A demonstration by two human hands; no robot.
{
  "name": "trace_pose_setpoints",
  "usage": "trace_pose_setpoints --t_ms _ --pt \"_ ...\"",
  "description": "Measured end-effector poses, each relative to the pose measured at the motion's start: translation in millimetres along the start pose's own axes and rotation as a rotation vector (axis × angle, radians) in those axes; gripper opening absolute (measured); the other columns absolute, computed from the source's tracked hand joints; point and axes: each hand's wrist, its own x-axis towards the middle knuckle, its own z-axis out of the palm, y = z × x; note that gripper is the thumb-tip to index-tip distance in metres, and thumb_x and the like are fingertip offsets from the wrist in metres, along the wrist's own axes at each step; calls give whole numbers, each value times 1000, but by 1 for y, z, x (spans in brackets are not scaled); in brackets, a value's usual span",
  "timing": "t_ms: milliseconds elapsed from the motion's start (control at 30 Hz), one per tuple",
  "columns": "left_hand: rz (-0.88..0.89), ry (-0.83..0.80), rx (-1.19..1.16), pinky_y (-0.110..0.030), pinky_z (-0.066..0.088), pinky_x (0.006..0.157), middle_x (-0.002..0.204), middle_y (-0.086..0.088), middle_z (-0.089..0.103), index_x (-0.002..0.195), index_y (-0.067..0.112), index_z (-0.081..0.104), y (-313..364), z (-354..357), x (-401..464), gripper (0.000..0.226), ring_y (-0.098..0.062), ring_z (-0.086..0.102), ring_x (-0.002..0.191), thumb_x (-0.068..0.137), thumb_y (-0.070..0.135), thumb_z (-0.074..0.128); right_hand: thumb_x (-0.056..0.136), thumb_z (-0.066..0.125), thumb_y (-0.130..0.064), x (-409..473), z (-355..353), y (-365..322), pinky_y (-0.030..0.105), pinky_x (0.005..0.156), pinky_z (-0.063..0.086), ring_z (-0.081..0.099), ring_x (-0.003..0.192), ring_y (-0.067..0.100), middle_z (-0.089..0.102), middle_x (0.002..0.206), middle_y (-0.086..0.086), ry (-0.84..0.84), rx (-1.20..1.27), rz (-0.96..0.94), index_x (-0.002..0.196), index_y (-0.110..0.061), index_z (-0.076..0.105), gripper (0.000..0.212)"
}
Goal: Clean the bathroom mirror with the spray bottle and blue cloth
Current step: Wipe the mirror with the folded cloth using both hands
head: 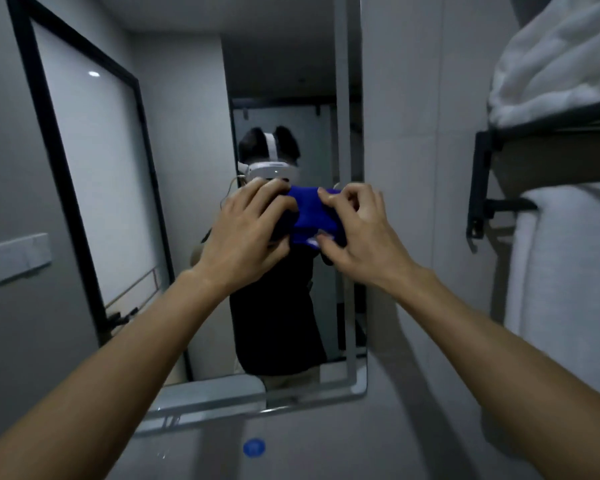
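Forearms: both reach up and forward from the bottom corners, converging at the middle of the mirror (284, 98).
Left hand (246, 230): fingers curled down over the left part of the blue cloth (309, 216), closed on it; probably bunching it into a pad.
Right hand (357, 230): fingertips pinch the cloth's right edge, thumb under it, likely folding or spreading it.
Cloth position: between the two hands, in front of the glass at its mid-height; whether it touches the glass I cannot tell.
Spray bottle: not clearly in view; a small blue round thing (254, 447) lies below the mirror, too blurred to name.
Mirror edges: pale frame strip close on the right, bottom rim above a shelf ledge (208, 403).
Open room: glass above and below the hands is free for wiping.
Obstacles: towel rack (482, 188) with white towels (551, 64) stands near on the right, limiting a wide right sweep.
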Motion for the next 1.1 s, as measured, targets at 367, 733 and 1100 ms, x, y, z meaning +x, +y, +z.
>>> trace_pose_setpoints --t_ms 367,733,1100 --pt "-113 -279 -89 -47 48 100 136 -19 59 121 11 65 76 68 -138 58 -39 54 126 66 10 82 72 81 -7 -150 48 -1 37 77 58 45 117 32 47 128 17 -244 -45 108 136 -13 53 71" --pt "-238 -427 -135 -44 57 87 128 -13 67 101 19 68 128 124 -199 61 -32 51 114 47 24 96 65 87 -8 -236 79 -16 24 83 53 55 114 25 52 128 14 -326 5 295 133 -18 58 75" --pt "-108 -164 -3 -37 61 69 110 -5 77 84 24 77 118 142 -199 14 -29 56 102 70 22 75 40 94 -2 -231 88 -2 29 67 58 46 104 17 58 109 7 -223 -36 221 115 -20 70 81"
